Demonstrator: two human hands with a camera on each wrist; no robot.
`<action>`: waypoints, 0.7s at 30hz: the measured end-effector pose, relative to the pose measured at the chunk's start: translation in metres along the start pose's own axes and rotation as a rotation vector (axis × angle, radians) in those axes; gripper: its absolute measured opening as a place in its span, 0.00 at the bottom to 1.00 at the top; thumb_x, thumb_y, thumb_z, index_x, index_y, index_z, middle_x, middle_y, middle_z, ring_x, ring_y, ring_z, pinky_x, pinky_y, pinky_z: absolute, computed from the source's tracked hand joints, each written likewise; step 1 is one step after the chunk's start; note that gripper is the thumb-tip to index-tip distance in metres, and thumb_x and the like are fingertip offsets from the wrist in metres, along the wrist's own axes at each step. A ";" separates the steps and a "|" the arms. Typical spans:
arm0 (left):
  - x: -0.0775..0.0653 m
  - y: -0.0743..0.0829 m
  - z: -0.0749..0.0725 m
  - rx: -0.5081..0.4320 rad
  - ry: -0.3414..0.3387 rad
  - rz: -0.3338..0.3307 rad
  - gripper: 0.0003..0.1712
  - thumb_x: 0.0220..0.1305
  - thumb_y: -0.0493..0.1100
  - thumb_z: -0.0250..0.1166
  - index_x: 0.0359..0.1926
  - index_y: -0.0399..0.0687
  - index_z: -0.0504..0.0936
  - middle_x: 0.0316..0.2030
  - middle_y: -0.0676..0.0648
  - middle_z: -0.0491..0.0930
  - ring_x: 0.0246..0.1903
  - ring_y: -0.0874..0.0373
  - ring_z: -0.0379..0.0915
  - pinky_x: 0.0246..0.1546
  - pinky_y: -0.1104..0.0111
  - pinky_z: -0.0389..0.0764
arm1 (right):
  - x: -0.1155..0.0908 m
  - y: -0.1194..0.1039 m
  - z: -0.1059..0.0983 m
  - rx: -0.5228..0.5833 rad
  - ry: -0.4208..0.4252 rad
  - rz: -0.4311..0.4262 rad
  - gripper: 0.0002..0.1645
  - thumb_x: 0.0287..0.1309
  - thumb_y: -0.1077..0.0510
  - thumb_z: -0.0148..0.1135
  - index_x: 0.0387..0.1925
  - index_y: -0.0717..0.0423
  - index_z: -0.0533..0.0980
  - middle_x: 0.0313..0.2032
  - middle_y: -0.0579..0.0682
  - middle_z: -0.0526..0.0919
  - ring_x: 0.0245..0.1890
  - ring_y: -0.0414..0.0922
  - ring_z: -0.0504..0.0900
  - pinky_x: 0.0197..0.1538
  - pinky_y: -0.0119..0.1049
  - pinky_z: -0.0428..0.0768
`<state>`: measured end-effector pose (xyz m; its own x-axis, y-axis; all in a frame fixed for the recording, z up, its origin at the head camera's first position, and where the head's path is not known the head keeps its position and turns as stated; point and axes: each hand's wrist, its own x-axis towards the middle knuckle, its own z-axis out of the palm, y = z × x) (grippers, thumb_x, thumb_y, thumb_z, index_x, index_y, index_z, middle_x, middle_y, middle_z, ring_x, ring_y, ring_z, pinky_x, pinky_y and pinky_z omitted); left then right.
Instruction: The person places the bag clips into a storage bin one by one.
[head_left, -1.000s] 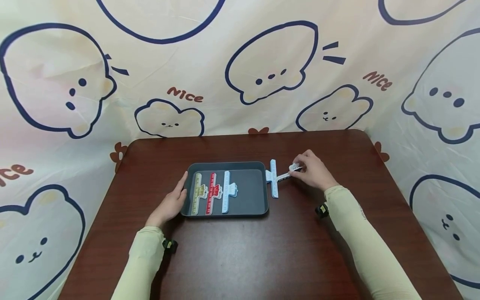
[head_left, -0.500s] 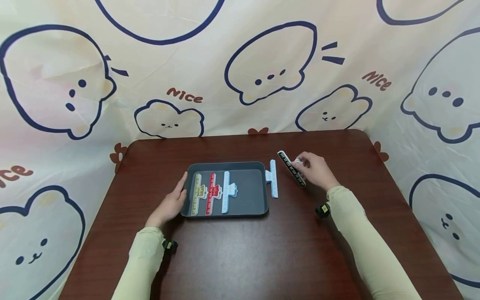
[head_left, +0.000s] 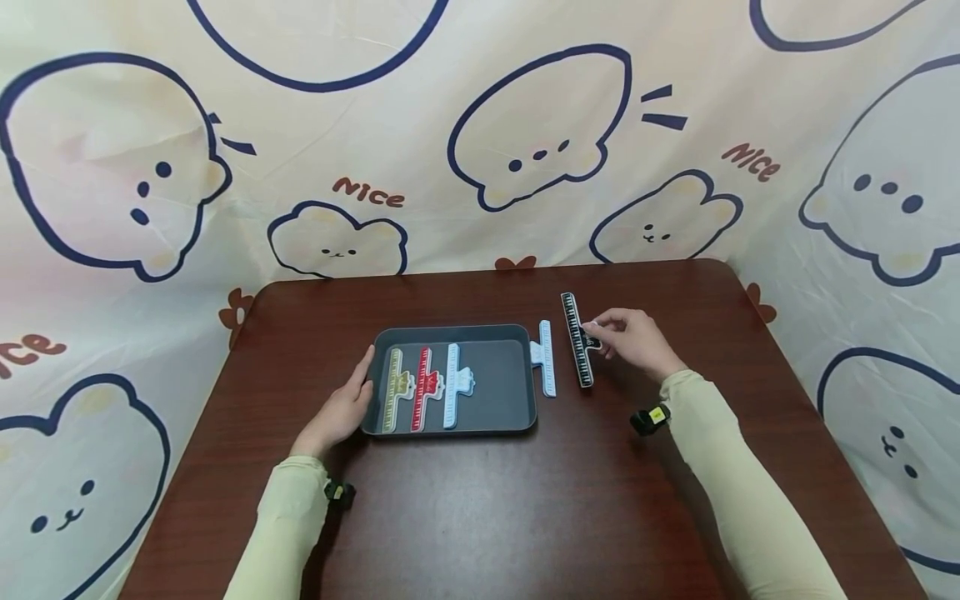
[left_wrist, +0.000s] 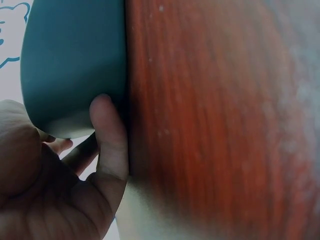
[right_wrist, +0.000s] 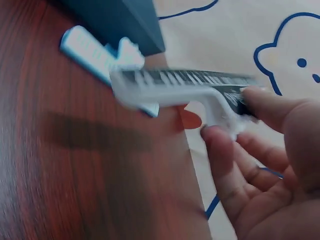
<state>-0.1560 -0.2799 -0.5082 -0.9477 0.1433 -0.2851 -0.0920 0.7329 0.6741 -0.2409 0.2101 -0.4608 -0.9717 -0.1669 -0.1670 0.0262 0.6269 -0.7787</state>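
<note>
Right hand [head_left: 633, 343] pinched the black clip [head_left: 577, 342] by its handle, between thumb and fingers. Right wrist view, though blurred, showed the clip raised clear of the surface [head_left: 465, 517]. In the head view it hung beyond the right edge of the tray [head_left: 504, 385].

Main change: the clip had turned. 1 s earlier it was seen almost edge-on, an end toward the tray; 0.5 s earlier its patterned face showed, bar on a strong slant. Now the bar ran nearly in line with the tray's right edge, handle away from the tray. Judged meaning: its lie nearly matched the 3 clips inside, so little turning seemed left; not set down yet.

In the tray, from the left edge: olive clip [head_left: 392, 392], red clip [head_left: 422, 392], inner blue clip [head_left: 452, 387], bars side by side, handles toward the right edge. Outer blue clip [head_left: 548, 362] lay on the surface beside that edge, handle toward the tray; could not tell whether they touched. These 4 had not shifted.

Left hand [head_left: 340, 417] lay against the tray's left edge, fingers fairly straight, thumb on the outer wall. Hands well apart, tray between.
</note>
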 end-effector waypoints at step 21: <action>-0.001 -0.001 -0.001 0.010 0.015 0.012 0.37 0.86 0.48 0.38 0.84 0.63 0.31 0.81 0.32 0.47 0.75 0.32 0.56 0.73 0.37 0.60 | -0.002 0.009 0.005 0.219 -0.170 0.113 0.28 0.71 0.42 0.65 0.56 0.62 0.82 0.47 0.59 0.83 0.38 0.49 0.84 0.53 0.43 0.84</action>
<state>-0.1551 -0.2812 -0.5080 -0.9532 0.1425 -0.2667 -0.0772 0.7379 0.6704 -0.2380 0.2123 -0.4700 -0.9070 -0.2423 -0.3443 0.1994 0.4731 -0.8582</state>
